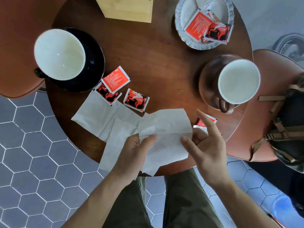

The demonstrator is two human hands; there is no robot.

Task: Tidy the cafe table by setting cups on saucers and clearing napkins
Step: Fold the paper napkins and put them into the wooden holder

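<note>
Both hands hold one white napkin [164,132] over the near edge of the round wooden table [156,63]. My left hand [131,155] pinches its lower left part; my right hand [204,145] grips its right side with thumb and lower fingers, the other fingers spread. Two more white napkins [98,117] lie flat to the left, one hanging over the table edge. A black cup [60,54] sits on a black saucer [95,63] at the left. A brown cup [238,81] sits on a brown saucer [209,79] at the right.
Red sugar packets [115,79] lie mid-table, one [205,121] behind my right hand. A white fluted dish [181,30] holds more packets at the back. A wooden box [128,9] stands at the far edge. Brown chairs flank the table; a bag [287,125] rests on the right one.
</note>
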